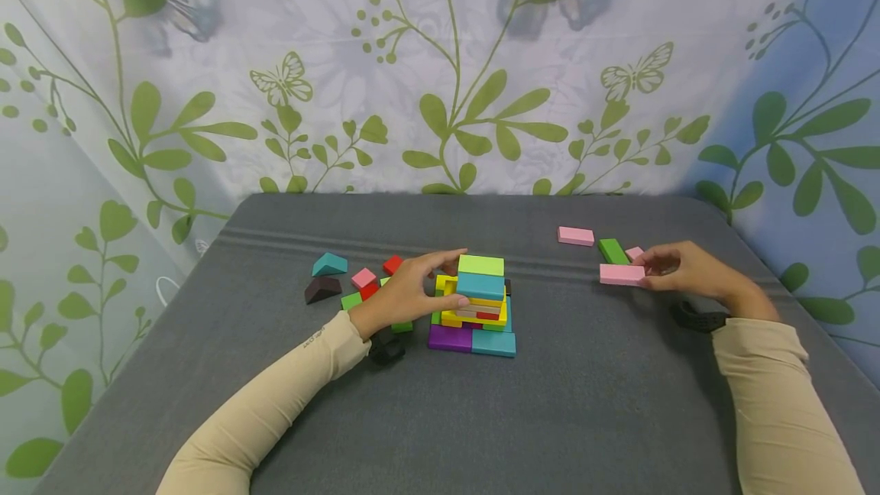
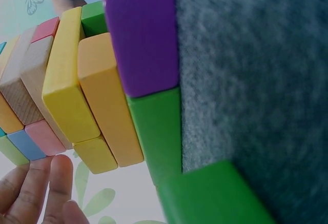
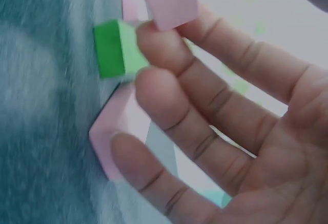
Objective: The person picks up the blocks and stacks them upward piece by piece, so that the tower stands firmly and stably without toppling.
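Observation:
My left hand (image 1: 404, 293) reaches around the left side of a layered stack of colored wooden blocks (image 1: 480, 285), thumb toward the front and fingers toward the back. In the left wrist view its fingers (image 2: 60, 175) lie extended close beside the stack's pink block (image 2: 45, 137); whether they touch is unclear. On the right, my right hand (image 1: 690, 275) pinches one end of a pink rectangular block (image 1: 622, 274), held just above the table. Behind that block lie a green block (image 1: 612, 251) and another pink block (image 1: 635, 253), which the hand partly covers.
A separate pink block (image 1: 575, 236) lies farther back on the right. Left of the stack are a teal roof-shaped block (image 1: 330, 264), a dark brown one (image 1: 322, 289) and several red, pink and green blocks. Grey cloth (image 1: 550, 418) covers the table; a patterned curtain (image 1: 385, 98) hangs behind.

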Available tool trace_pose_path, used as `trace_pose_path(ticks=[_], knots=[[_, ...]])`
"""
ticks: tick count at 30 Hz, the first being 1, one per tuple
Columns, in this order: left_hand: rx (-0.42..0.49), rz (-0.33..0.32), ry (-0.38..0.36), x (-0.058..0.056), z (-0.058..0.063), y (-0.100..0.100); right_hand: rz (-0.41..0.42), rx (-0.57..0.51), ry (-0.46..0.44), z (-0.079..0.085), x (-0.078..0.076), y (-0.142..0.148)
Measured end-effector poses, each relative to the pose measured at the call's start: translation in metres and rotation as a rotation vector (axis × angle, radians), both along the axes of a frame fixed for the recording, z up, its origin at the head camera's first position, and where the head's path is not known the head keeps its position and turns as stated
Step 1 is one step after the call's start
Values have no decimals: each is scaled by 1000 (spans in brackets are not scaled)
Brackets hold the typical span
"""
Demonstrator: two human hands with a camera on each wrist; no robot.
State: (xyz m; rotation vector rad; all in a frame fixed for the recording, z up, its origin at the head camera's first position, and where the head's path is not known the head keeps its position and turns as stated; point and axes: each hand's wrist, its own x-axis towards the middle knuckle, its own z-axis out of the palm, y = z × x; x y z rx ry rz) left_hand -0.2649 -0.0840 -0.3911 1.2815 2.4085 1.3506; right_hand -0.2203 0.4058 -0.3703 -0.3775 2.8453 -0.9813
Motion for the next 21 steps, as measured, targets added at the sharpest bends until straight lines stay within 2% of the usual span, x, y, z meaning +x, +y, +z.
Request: trace_pose_path(ticks=[7, 15, 21], knots=[[6, -8, 2, 0, -1, 0, 4, -117, 87, 4, -1, -15], [5, -9, 3, 1, 0, -1, 41, -279, 152, 9, -1, -38], [7, -8, 2, 0, 0, 0, 87, -349, 209, 12, -3, -57]])
